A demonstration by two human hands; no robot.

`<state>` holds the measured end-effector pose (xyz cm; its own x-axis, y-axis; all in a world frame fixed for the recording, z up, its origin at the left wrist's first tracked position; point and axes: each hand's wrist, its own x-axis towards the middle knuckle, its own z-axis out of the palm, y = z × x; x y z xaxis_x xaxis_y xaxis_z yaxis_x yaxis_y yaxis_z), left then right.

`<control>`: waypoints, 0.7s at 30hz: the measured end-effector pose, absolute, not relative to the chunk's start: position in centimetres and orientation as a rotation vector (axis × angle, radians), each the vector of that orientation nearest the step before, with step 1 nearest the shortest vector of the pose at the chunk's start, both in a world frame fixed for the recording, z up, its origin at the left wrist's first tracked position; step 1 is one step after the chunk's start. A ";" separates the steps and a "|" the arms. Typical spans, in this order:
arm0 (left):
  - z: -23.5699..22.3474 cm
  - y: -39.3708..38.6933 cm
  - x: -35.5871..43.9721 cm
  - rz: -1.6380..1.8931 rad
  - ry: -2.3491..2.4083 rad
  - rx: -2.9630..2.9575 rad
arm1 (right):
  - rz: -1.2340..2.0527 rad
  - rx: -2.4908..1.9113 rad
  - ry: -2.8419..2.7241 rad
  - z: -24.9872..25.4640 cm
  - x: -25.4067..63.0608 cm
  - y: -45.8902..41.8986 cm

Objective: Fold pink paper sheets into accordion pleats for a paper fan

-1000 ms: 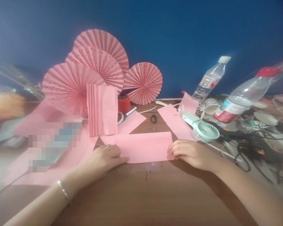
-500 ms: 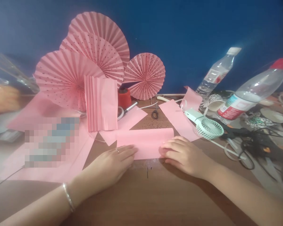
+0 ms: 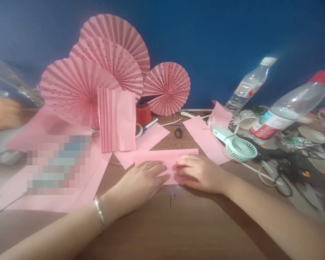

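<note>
On the surface (image 3: 165, 227) before us, our left hand (image 3: 141, 184) and right hand (image 3: 206, 173), open and palm-down, touch the pink sheet (image 3: 168, 155) beneath, lengthwise left to right (neither is nearer).

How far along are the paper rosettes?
Looks done: three large rosettes, fanned out at the back, though partly hidden.
In hand: pink sheet under left hand and right hand; no pleats show on it.
Probably left: pleating that sheet, finishing the stack (pleated on one side only), and closing the small rosette, which has a gap.
</note>
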<state>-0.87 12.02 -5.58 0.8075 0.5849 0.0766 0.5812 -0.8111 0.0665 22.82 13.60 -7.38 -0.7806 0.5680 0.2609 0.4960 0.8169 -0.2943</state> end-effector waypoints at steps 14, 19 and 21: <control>-6.0 12.3 -0.9 0.262 0.822 2.952 | 0.162 -0.763 -2.624 -6.9 21.9 12.5; -6.2 12.3 -0.9 0.312 0.818 2.954 | 0.164 -0.765 -2.623 -7.0 21.9 12.5; -6.2 12.3 -0.9 0.300 0.830 2.961 | 0.189 -0.764 -2.622 -7.1 21.9 12.5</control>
